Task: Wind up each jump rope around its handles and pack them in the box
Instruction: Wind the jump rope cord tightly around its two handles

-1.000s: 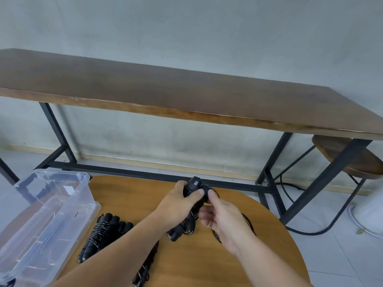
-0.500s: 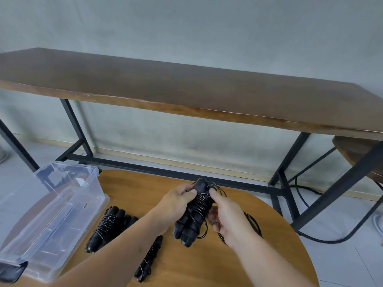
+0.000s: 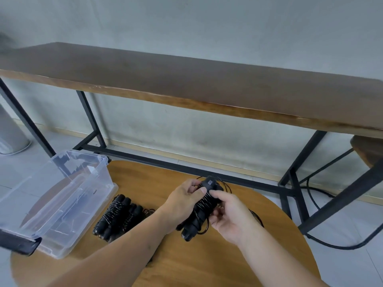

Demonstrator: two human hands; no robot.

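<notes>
Both hands at lower centre of frame: left hand [image 3: 182,200] closed round the paired black jump-rope handles [image 3: 200,210], right hand [image 3: 230,214] pinching the thin black cord [image 3: 224,184] against them. Handles' long axis runs from upper right down to lower left. Clear plastic box [image 3: 62,195] sits open on the round wooden counter [image 3: 186,262], lower left, nearer the left hand.

The left hand [image 3: 184,200] and right hand [image 3: 229,215] cover the middle of the rope handles [image 3: 204,206], so the wrap there is hidden. The left forearm hides part of the wound ropes [image 3: 116,216] on the table. The box [image 3: 62,195] is cut off at the left edge. The stool [image 3: 367,150] is cut off at the right edge. The grey object [image 3: 10,133] at the far left is blurred.
</notes>
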